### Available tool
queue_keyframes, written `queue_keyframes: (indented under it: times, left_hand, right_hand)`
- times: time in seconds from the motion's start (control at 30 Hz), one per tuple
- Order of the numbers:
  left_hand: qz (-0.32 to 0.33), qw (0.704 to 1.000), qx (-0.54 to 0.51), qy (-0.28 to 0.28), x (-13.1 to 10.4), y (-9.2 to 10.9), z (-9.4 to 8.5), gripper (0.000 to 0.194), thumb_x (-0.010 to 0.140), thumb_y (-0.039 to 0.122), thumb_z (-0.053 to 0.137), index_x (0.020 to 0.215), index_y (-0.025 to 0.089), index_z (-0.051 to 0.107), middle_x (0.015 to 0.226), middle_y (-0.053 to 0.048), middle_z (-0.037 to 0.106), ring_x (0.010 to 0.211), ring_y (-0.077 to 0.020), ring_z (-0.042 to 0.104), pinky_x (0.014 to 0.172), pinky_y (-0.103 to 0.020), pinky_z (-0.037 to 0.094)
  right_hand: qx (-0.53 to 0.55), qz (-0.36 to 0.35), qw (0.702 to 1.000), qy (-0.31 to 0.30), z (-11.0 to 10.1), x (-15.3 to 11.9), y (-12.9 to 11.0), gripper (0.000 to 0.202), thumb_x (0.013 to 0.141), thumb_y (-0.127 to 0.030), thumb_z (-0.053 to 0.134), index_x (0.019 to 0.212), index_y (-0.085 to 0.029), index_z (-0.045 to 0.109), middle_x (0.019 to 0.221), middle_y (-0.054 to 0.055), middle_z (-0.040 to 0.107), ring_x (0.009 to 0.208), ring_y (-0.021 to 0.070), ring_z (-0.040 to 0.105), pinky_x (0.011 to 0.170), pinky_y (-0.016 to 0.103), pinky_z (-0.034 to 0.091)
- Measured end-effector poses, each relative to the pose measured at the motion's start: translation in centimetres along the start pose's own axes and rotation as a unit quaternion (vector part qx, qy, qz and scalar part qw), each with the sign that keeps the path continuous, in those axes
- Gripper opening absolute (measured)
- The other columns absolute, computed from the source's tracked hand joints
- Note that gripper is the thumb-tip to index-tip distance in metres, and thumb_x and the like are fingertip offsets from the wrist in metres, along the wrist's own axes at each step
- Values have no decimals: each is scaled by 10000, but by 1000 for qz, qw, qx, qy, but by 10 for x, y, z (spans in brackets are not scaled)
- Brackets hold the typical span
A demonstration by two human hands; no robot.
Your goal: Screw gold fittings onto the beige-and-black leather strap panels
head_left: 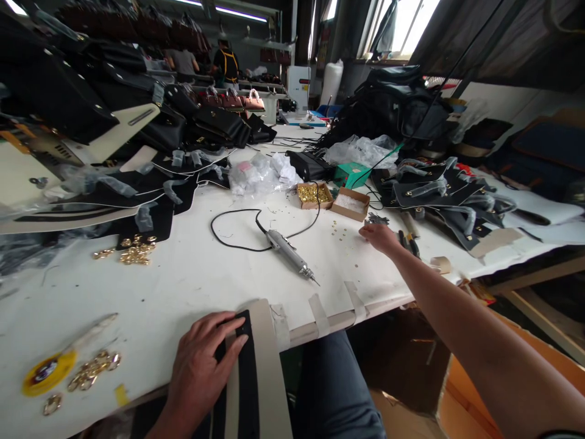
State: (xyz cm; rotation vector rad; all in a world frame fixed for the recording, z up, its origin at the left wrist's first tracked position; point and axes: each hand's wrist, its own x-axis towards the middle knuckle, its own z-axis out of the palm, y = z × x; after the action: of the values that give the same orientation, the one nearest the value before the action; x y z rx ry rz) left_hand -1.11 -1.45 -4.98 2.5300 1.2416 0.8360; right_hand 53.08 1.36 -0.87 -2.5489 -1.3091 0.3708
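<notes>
My left hand (205, 360) rests on a black and beige leather panel (265, 372) at the table's front edge, its thumb and fingers on the black strip. Stretched out to the right, my right hand (378, 236) has its fingers drawn together beside a small pile of dark metal pieces (377, 219); what is between them, if anything, is too small to make out. A grey electric screwdriver (290, 253) with a black cable lies mid-table. Behind it stand a box of small gold parts (315, 194) and a box of whitish pieces (351, 203). Gold bits are scattered near my right hand.
Gold rings (94, 369), a yellow tape roll (49, 372) and gold hardware (137, 250) lie on the left. Plastic bags (265, 174) and a green box (351, 175) are behind. Black leather pieces are piled on both sides. A cardboard box (516, 378) stands below right. Two people are far back.
</notes>
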Motion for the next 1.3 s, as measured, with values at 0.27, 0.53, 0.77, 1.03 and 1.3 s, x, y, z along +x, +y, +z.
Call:
queue_keyframes:
  times: [0.27,0.53,0.77,1.03,1.3]
  left_hand:
    - [4,1000,3,1,1,1,-2,269,966,464,648,1147,311,774,1195,-41,755,1114,-277,682,947,-439,537]
    - [-1,1000,4,-9,1,1,-3,270,964,448,652,1168,313,765,1215,-47,750,1138,-283,668,965,-447,517]
    - [-7,1000,1,-6,1,3,-3,264,965,453,643,1150,318,773,1211,-45,751,1134,-285,668,951,-448,520]
    - [-3,1000,-5,-6,1,2,-2,255,966,431,653,1169,318,758,1212,-34,745,1141,-280,660,959,-452,507]
    - [-13,1000,-4,-16,0,2,-3,262,961,444,656,1163,320,768,1219,-39,749,1144,-287,664,962,-454,518]
  right_hand:
    - [4,0,1000,1,18,26,-39,250,958,-413,656,1012,-203,780,930,42,753,854,195,673,713,281,485]
    - [-12,22,999,24,25,28,-40,235,846,-378,668,966,-253,827,945,48,792,842,209,679,640,262,410]
    - [-6,44,999,31,23,31,-42,274,795,-401,730,1014,-252,803,1016,56,790,821,207,684,632,263,449]
    - [-12,18,1000,7,19,30,-41,221,846,-395,695,945,-243,820,859,53,773,811,213,679,663,274,433]
    - [-7,-11,1000,11,1,20,-10,296,938,-390,585,984,-188,796,906,95,781,812,227,685,683,288,450]
